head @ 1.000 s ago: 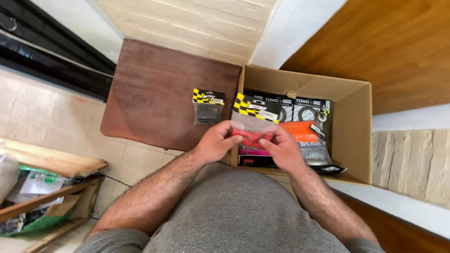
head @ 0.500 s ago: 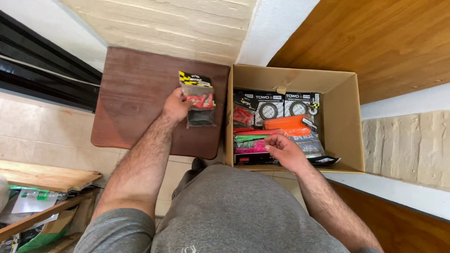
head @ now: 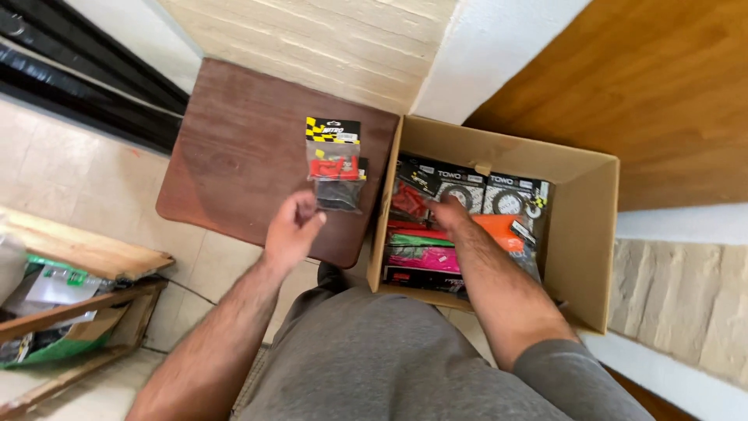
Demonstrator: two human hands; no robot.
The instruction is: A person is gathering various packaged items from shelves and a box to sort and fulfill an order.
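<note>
One hand by a small bag on the table, the other hand down in a box of packs.

The left hand (head: 292, 230) is loosely curled with nothing in it, just beside the clear bag of red parts (head: 335, 165) that lies on the brown table (head: 234, 148). The right hand (head: 450, 212) reaches into the cardboard box (head: 580, 234) and touches the packs (head: 436, 242) stacked inside. I cannot tell if its fingers grip one. A wooden crate (head: 70, 304) sits on the floor to the left.

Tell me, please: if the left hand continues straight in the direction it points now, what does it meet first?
Probably the clear packet with red parts on the brown board; the left hand sits just short of it, though height is unclear.
</note>
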